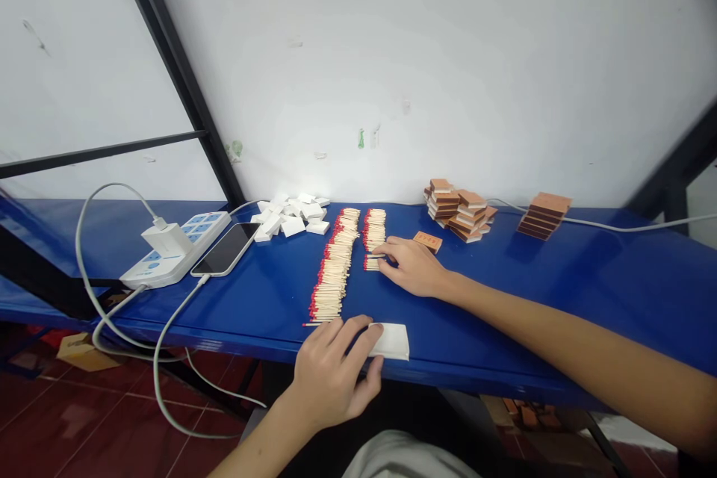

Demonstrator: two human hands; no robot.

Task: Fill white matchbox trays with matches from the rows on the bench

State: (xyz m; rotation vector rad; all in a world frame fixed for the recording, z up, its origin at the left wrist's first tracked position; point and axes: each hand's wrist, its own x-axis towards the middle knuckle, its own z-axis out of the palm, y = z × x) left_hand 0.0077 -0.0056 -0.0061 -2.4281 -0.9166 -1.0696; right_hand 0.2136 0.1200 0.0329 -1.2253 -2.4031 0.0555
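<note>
Near the front edge of the blue table, my left hand (336, 366) has its index finger and thumb at either side of a white matchbox tray (393, 342). The tray's inside cannot be made out. Farther forward, my right hand (413, 267) bends its thumb and index finger around a small group of matches (370, 262). Just beyond those fingers lies a short row of red-tipped matches (375, 228). A longer row of matches (331, 269) runs toward my left hand. Behind my right hand lies an orange matchbox sleeve (428, 241), partly covered.
White trays (294, 215) lie heaped at the back left. Stacked matchboxes (459, 209) and a neat sleeve stack (544, 215) stand at the back right. A phone (225, 249), a power strip (176, 250) and looping cables occupy the left. A white wall borders the table (504, 291).
</note>
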